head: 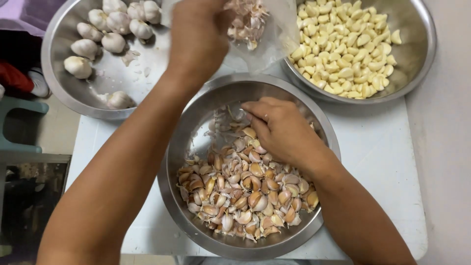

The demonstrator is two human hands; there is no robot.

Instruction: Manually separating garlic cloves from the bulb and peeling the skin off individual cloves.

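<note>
From the head camera, the left hand (198,37) is stretched out to the far edge of the white table (387,162), fingers closed around a clear plastic bag (262,29) that seems to hold papery garlic skins, while the right hand (279,130) lies knuckles-up and loosely curled in the near steel bowl (176,196), fingertips on the unpeeled garlic cloves (243,194). Peeled cloves (343,44) fill the bowl at the far right corner, whole garlic bulbs (105,29) sit in the far left one, and a green stool (19,127) stands on the floor left of the table.
</note>
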